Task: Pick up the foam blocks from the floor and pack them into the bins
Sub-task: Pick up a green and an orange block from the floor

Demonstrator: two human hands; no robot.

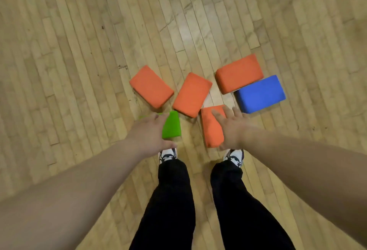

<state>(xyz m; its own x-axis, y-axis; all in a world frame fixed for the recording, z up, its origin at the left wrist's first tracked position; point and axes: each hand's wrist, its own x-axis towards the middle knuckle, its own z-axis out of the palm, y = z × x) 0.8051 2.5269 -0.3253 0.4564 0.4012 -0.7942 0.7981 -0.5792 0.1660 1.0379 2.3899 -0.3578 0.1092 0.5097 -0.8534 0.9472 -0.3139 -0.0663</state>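
6 foam blocks lie in a loose cluster on the wooden floor, around the middle of the frame, just ahead of the person's 2 white-and-dark shoes.

The left hand reaches down over the green block, which sits just left of centre. The fingers are stretched out along its far left side and the thumb is spread wide below its near end. The hand covers much of the block, and I can't tell whether it has actually closed on it.

The right hand is over the nearest orange block, just right of centre, with fingers splayed wide across its upper right corner and the thumb down by its lower end. It is spread, not clamped, and the blur hides whether it is touching.

Above these, 3 more orange pieces fan out. The left orange block sits just beside the middle orange block, whose lower corner nearly meets the nearest orange one. The far orange block, right of centre, lies against the top edge of the blue block.

Black trousers fill the bottom centre of the frame.
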